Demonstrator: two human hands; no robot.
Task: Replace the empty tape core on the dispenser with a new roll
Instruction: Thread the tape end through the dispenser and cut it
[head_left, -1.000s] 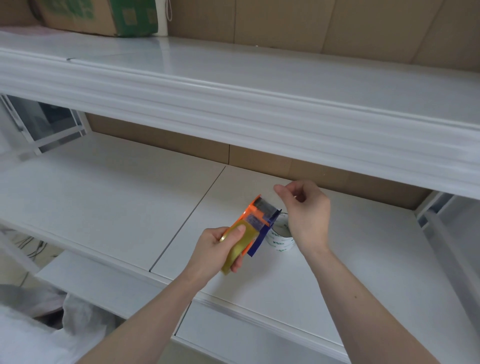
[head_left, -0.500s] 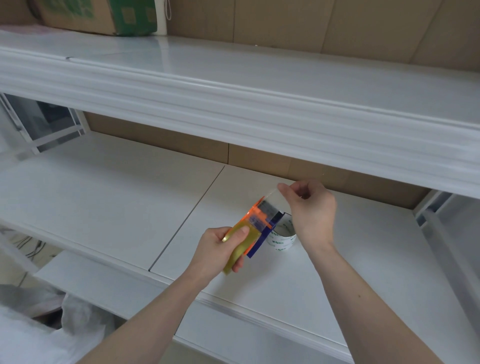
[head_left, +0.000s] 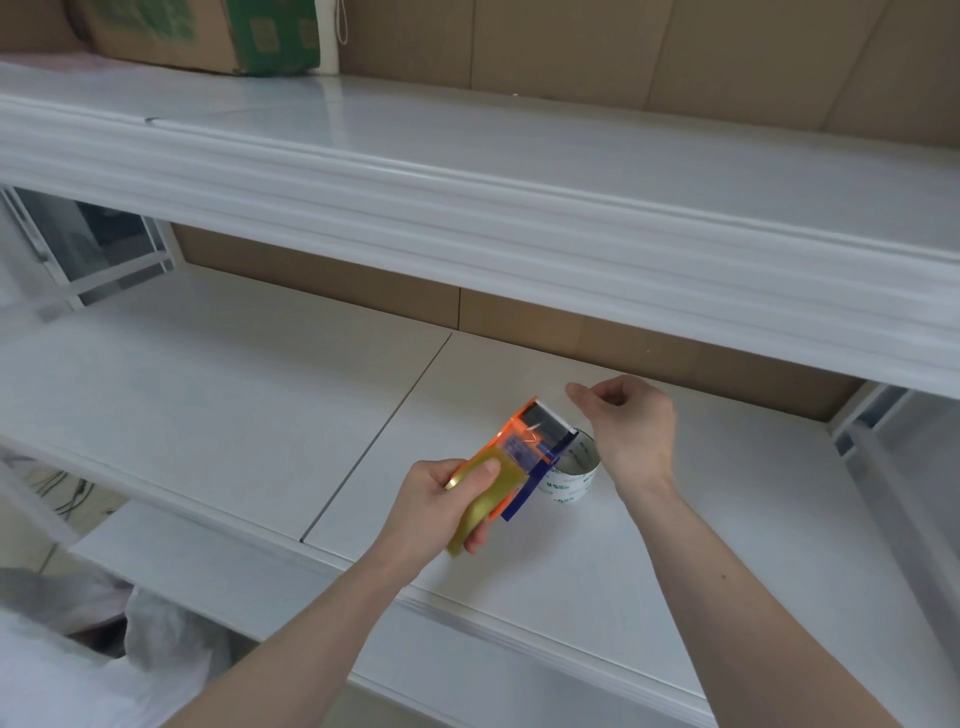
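An orange and blue tape dispenser (head_left: 524, 449) with a yellowish roll of tape (head_left: 483, 506) mounted in it is held above the white shelf (head_left: 208, 395). My left hand (head_left: 441, 506) grips it around the roll, thumb on top. My right hand (head_left: 626, 423) is just right of the dispenser's metal blade end, thumb and forefinger pinched together on what looks like the clear tape end. An empty white tape core (head_left: 569, 475) with green print stands on the shelf behind the dispenser, partly hidden by it.
An upper white shelf (head_left: 519, 171) overhangs the work area, with a cardboard box (head_left: 208, 34) at its far left. Brown cardboard panels line the back. White metal frame posts stand at left and right. A white bag (head_left: 104, 649) lies below at lower left.
My right hand has drawn its pinched fingers up and to the right, away from the dispenser's blade end. My left hand and the dispenser have stayed almost in place.
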